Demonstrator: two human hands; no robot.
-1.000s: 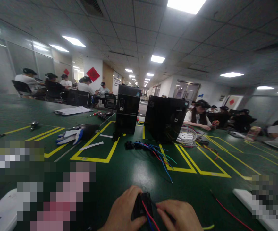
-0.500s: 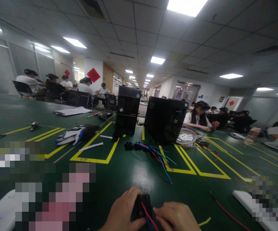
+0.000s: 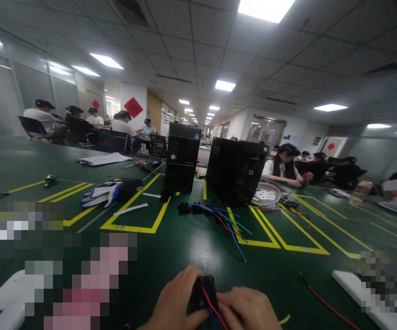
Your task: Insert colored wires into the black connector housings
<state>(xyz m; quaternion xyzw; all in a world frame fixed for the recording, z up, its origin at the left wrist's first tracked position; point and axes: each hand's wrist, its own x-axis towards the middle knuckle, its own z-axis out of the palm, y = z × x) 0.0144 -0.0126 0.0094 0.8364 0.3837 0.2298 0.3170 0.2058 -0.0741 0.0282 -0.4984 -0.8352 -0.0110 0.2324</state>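
Near the bottom centre, a small black part (image 3: 205, 285) with a red wire (image 3: 209, 299) and a blue wire lying over it is gripped by my left hand (image 3: 181, 300), fingers wrapped round its left side. My right hand (image 3: 248, 308) is closed at the part's right side, fingertips together beside the wires; what they pinch is too small to make out. Farther up the table, several black parts (image 3: 196, 209) sit in a row with blue, red and green wires spreading to the right.
Two black computer cases (image 3: 183, 158) stand behind. A blue-white glove (image 3: 100, 196) and paper strips (image 3: 130, 209) lie left. A white basket (image 3: 266, 195), a loose red wire (image 3: 332, 308) and a white object (image 3: 363, 293) are right. A person (image 3: 285, 165) sits across the table.
My right hand has moved slightly left, its fingertips closer to the black part. The yellow-green wire end beside it now shows less. My left hand has hardly moved.
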